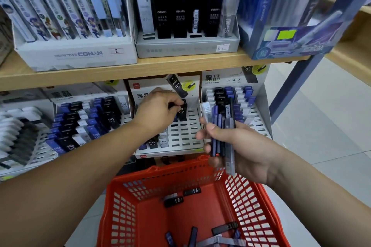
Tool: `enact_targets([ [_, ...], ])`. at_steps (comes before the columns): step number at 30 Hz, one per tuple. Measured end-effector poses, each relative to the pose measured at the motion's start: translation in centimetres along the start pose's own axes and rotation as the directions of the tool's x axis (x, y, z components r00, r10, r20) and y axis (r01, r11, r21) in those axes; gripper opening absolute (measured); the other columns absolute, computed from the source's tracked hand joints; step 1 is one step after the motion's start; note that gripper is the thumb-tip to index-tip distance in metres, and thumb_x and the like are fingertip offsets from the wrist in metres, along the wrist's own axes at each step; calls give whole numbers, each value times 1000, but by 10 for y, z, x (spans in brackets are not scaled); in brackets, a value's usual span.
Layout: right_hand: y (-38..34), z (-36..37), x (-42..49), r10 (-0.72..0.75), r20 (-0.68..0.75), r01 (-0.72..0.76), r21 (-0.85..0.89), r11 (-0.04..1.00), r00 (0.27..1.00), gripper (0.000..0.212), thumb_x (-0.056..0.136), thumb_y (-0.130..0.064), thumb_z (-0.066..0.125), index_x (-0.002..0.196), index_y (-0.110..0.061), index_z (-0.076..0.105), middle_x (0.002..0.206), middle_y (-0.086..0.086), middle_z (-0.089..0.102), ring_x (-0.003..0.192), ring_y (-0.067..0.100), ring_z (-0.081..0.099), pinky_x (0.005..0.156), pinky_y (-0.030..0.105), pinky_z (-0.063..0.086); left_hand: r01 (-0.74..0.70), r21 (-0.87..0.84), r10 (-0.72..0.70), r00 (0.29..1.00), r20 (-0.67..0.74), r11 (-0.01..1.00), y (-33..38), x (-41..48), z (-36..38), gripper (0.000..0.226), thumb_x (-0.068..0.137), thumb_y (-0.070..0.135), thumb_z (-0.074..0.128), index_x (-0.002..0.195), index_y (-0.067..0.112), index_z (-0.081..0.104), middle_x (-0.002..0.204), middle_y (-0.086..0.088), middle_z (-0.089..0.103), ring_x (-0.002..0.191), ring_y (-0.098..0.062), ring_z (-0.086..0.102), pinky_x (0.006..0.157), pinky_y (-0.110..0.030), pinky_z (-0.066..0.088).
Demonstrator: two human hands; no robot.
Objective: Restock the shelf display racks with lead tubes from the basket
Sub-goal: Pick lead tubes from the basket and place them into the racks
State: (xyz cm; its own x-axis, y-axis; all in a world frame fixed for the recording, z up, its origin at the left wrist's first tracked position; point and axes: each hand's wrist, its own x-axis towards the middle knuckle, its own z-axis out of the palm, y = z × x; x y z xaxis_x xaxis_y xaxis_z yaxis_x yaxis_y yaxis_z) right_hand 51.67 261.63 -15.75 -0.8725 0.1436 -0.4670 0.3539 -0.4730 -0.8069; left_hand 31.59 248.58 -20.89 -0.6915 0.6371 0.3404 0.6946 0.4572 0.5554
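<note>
Two wooden shelves (160, 64) above red basket (160, 169) (loose tubes (173, 201) inside); left hand (158, 110) pinches black tube (182, 112), right hand (241, 146) grips a bundle (220, 124).

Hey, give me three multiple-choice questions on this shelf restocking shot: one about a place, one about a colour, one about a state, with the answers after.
1. Where is the left hand holding the black lead tube?
A. at the middle rack of the lower row
B. at the Conan box above
C. down on the floor

2. What colour is the basket?
A. blue
B. grey
C. red

3. What is the right hand doing?
A. hanging empty
B. gripping a bundle of lead tubes
C. pressing on the shelf board

Answers:
1 A, the fingers pinch the tube at that rack's slotted face.
2 C, its mesh walls are red.
3 B, its fingers wrap several blue, clear and black tubes.
</note>
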Motion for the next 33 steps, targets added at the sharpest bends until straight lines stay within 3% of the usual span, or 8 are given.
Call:
enact_targets([
  [7, 1, 2, 1, -22, -37, 20, -47, 999, 999, 27, 99, -6, 63, 125, 2, 63, 98, 14, 70, 72, 19, 61, 49, 28, 43, -106, 126, 100, 994, 53, 986, 5, -3, -3, 22, 92, 10, 68, 108, 20, 80, 112, 3, 72, 114, -23, 57, 100, -36, 48],
  [9, 1, 3, 1, -40, -56, 35, -75, 997, 998, 19, 98, -2, 61, 116, -1, 62, 97, 16, 70, 74, 19, 61, 48, 28, 40, 40, -64, -39, 999, 21, 997, 24, -4, -15, 22, 98, 15, 63, 113, 21, 77, 111, 1, 71, 106, -17, 63, 93, -31, 52],
  [12, -1, 4, 1, -57, -67, 48, -127, 991, 996, 21, 98, -2, 59, 118, -3, 61, 102, 18, 74, 76, 19, 64, 48, 28, 39, 387, -446, -257, 910, 325, 807, 59, -12, -33, 19, 102, 35, 61, 111, 23, 74, 98, 0, 76, 80, -10, 70, 66, -30, 54],
  [14, 0, 7, 1, -62, -35, 55, -173, 983, 997, 22, 99, -4, 59, 119, -9, 64, 107, 17, 76, 81, 19, 67, 50, 29, 43, 400, -473, -196, 885, 423, 785, 69, -22, -37, 14, 98, 29, 69, 108, 21, 73, 88, 2, 76, 71, -8, 68, 56, -26, 50],
  [18, 2, 8, 3, -75, -74, 65, -137, 988, 994, 20, 102, -12, 60, 122, -11, 65, 109, 15, 78, 99, 26, 76, 59, 31, 56, 420, -588, -234, 900, 368, 691, 62, -23, -41, 13, 95, 11, 72, 108, 13, 73, 77, -4, 70, 63, -9, 64, 54, -25, 50],
  [21, 3, 5, 5, -75, -93, 63, -126, 990, 993, 28, 102, -17, 63, 126, -2, 61, 104, 17, 77, 76, 24, 72, 51, 29, 49, 393, -598, -241, 916, 321, 698, 59, -22, -46, 10, 96, 11, 72, 106, 12, 72, 75, -6, 68, 63, -14, 63, 55, -26, 54],
  [24, 3, 3, 6, -62, -95, 52, -101, 994, 994, 31, 102, -15, 63, 126, 4, 59, 89, 17, 69, 56, 17, 52, 43, 26, 37, 398, -620, -121, 890, 440, 676, 60, -23, -56, 19, 93, 11, 74, 112, 11, 73, 79, -2, 69, 71, -16, 66, 65, -24, 57],
  [33, 2, -1, 7, -64, -90, 56, -82, 995, 994, 28, 105, -19, 57, 123, 2, 64, 96, 19, 72, 58, 17, 49, 46, 26, 37, 451, -554, -176, 860, 479, 700, 48, -23, -65, 17, 100, 16, 66, 103, 0, 73, 74, -8, 68, 58, -13, 59, 50, -22, 50],
])
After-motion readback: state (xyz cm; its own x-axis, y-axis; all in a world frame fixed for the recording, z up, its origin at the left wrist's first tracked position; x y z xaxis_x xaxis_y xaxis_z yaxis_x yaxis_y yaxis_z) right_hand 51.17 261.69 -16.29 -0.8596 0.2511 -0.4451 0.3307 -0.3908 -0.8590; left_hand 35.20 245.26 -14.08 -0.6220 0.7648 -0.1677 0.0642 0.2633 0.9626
